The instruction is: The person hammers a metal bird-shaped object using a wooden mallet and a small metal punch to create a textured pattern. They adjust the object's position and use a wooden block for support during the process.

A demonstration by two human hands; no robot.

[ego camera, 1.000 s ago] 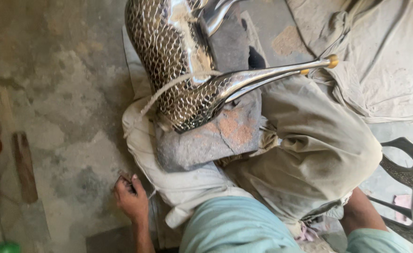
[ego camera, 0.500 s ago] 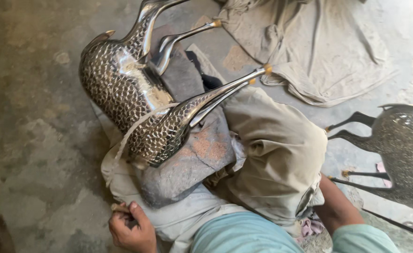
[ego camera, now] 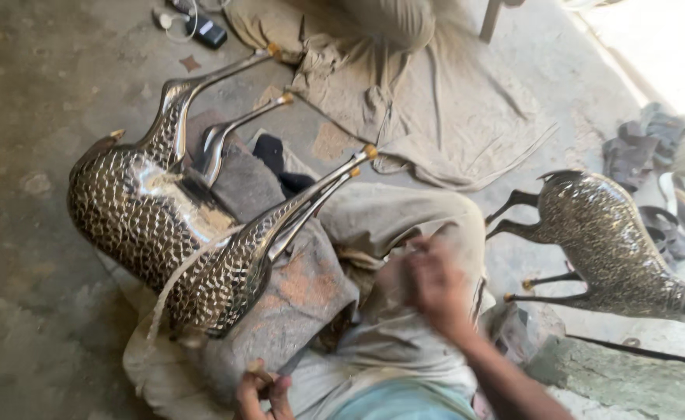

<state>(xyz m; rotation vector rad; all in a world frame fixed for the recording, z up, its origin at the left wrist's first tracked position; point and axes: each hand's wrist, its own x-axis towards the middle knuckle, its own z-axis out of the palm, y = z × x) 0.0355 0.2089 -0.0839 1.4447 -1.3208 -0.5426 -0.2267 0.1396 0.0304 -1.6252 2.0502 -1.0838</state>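
A scaled metal animal figure (ego camera: 152,222) lies on its side on a rust-stained padded block (ego camera: 299,299) across my lap, with its thin shiny legs pointing up and right. My left hand (ego camera: 262,393) sits at the bottom edge against the pale cloth under the block. Its fingers are curled, and I cannot make out what is in them. My right hand (ego camera: 436,284) is motion-blurred above my thigh (ego camera: 393,214), just right of the block. Nothing shows in it.
A second scaled metal figure (ego camera: 607,249) lies on the floor at the right, legs pointing left. A large beige cloth (ego camera: 436,117) is spread at the top. A dark device with a white cable (ego camera: 202,27) lies top left, and a rag pile (ego camera: 653,148) lies far right.
The view has swung right and pulled back, showing the second figure and more cloth. My right hand has come up over my thigh. My left hand has shifted along the pad's lower edge.
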